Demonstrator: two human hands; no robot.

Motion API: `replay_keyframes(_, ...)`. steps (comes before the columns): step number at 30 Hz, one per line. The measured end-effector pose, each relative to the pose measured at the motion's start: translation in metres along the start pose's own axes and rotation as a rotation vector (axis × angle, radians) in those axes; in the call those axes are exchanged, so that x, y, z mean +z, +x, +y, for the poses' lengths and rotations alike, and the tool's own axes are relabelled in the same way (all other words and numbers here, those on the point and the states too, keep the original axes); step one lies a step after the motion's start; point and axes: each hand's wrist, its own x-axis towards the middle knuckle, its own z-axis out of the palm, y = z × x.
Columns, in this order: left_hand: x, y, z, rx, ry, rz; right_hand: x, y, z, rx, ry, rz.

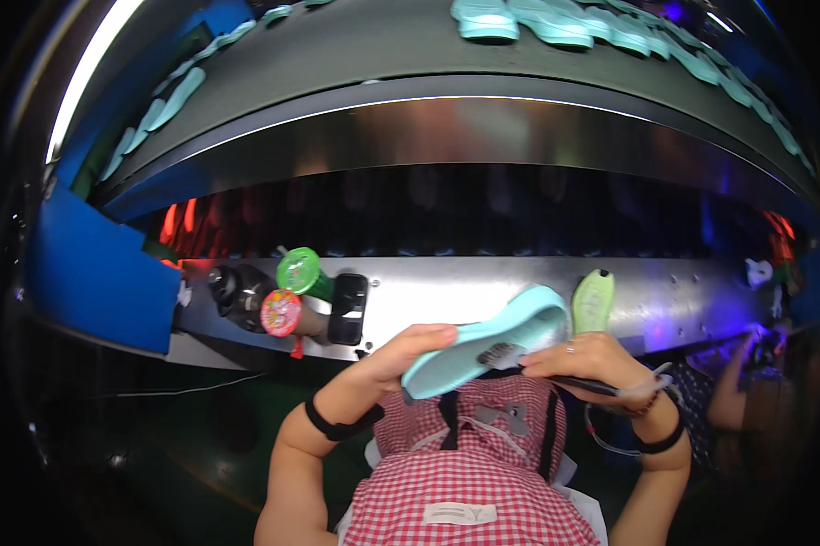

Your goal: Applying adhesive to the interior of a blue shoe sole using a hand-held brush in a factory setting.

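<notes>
You are partway through this piece, as far as one can judge: the teal sole [448,366] is up in your hands, and the dark-bristled head of what looks like a brush [499,353] sits inside its hollow. How much of the inside is covered does not show, so finishing it and putting it down seem to be what is left. You can't tell whether the soles [555,25] on the belt [373,55] are done or waiting. Your left grip [402,353] is clasped on the sole's left end, thumb along the upper rim; your right grip [593,357] is closed around the brush's dark handle at the other end, perhaps touching the sole too. The sole tilts between them, over the surface's [410,296] near edge. A green sole-shaped piece [593,300] lies toward the surface's right end, just beyond your right grip.
</notes>
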Motion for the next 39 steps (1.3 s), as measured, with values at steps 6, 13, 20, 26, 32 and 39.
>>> replay_keyframes(6, 0.003, 0.000, 0.001, 0.091, -0.090, 0.095, 0.013, -0.010, 0.003, 0.207, 0.405, 0.019)
replay_keyframes(13, 0.006, 0.017, -0.024, 0.145, -0.433, -0.007, 0.074, 0.017, 0.010, 0.141, 0.358, 0.487)
replay_keyframes(20, -0.007, 0.025, -0.041, 0.234, -0.543, -0.009, 0.091, 0.016, 0.028, 0.051, -0.057, 0.688)
replay_keyframes(26, -0.001, 0.022, -0.053, 0.205, -0.528, 0.012, 0.079, 0.032, 0.048, 0.105, -0.292, 0.849)
replay_keyframes(32, 0.002, 0.024, -0.042, 0.280, -0.444, 0.185, 0.095, 0.048, 0.029, 0.031, -0.296, 0.738)
replay_keyframes(39, -0.001, -0.049, 0.038, 0.684, 0.050, 0.125, 0.070, 0.001, -0.004, -0.066, 0.640, 0.685)
